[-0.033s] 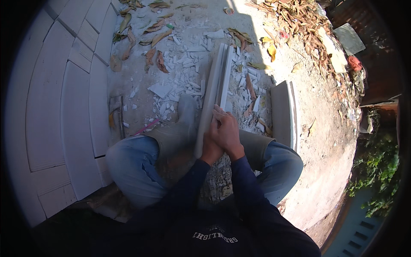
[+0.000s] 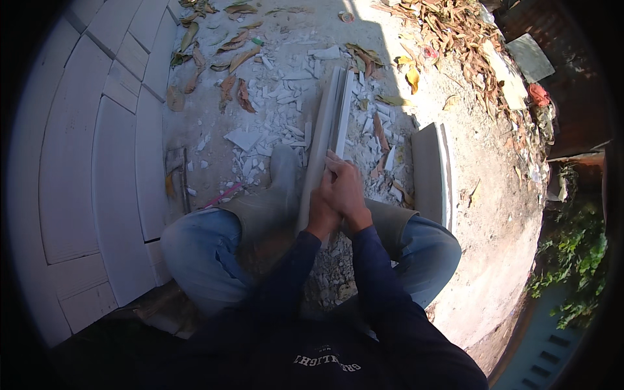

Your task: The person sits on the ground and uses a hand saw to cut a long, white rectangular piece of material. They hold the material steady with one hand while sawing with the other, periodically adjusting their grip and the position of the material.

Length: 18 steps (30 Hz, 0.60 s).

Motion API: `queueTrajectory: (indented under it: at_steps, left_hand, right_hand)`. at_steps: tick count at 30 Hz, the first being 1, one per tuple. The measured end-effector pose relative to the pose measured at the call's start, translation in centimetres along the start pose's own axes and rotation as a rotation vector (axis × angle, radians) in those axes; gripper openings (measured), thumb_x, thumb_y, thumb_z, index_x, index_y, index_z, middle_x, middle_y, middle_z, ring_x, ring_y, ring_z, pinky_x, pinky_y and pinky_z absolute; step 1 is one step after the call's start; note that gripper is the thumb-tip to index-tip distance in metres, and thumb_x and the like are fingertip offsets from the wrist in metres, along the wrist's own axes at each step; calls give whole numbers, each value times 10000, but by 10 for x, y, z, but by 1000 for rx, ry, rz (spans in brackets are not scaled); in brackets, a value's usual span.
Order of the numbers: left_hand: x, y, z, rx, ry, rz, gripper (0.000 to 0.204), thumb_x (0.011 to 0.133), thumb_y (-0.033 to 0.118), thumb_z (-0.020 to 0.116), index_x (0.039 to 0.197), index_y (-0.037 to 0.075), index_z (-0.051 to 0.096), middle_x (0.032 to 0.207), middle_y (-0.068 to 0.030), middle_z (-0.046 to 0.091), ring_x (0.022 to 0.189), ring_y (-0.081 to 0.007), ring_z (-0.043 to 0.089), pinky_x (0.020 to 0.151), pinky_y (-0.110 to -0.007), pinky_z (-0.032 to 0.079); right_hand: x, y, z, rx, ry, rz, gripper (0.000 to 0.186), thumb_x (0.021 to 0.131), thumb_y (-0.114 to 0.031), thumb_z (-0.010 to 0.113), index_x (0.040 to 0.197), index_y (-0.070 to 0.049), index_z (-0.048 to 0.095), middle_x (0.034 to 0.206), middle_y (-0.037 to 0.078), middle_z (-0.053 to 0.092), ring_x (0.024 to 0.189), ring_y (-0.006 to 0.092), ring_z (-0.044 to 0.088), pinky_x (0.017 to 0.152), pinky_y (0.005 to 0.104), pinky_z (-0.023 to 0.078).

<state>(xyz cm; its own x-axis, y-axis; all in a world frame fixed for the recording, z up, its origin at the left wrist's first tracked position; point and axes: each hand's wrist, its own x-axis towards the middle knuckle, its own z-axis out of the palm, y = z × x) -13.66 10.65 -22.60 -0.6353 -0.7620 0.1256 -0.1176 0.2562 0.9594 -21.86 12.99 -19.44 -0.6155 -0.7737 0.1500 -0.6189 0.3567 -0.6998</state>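
Note:
A long pale grey block (image 2: pixel 317 143) with a groove along its length stands lengthwise between my legs, tilted slightly. A lighter, narrow edge (image 2: pixel 344 107) runs along its right side. My left hand (image 2: pixel 323 211) is closed against the near part of the block. Over it and a little farther along lies my right hand (image 2: pixel 348 188), its fingers curled together at the groove. Whatever the two hands grip is hidden between them and the block.
White chips and shards (image 2: pixel 286 107) litter the dusty ground ahead, with dry leaves (image 2: pixel 244 95) among them. On the left are stacked pale slabs (image 2: pixel 68 162). A grey slab (image 2: pixel 429 172) stands beside my right knee. A dark-headed tool (image 2: pixel 176 172) lies near the stack.
Both hands have slid a short way forward along the block, away from my body. The block stays in place.

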Motion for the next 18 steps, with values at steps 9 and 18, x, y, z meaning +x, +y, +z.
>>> queueTrajectory:
  at_steps: [9, 18]
  left_hand:
    - [45, -31, 7, 69, -28, -3, 400, 856, 194, 749, 1186, 7, 624, 1111, -224, 703, 1083, -395, 666, 883, -443, 527]
    - [43, -26, -1, 94, -62, 21, 466, 872, 173, 749, 1259, -4, 559, 1205, -189, 662, 1105, -331, 665, 897, -410, 516]
  right_hand:
    - [46, -1, 4, -70, -46, 75, 337, 824, -132, 572, 1047, 61, 736, 1122, 274, 690, 1004, 443, 654, 944, 491, 510]
    - [53, -7, 1, -129, -36, -7, 244, 769, -132, 609, 901, 46, 711, 1011, 237, 694, 922, 431, 666, 885, 485, 534]
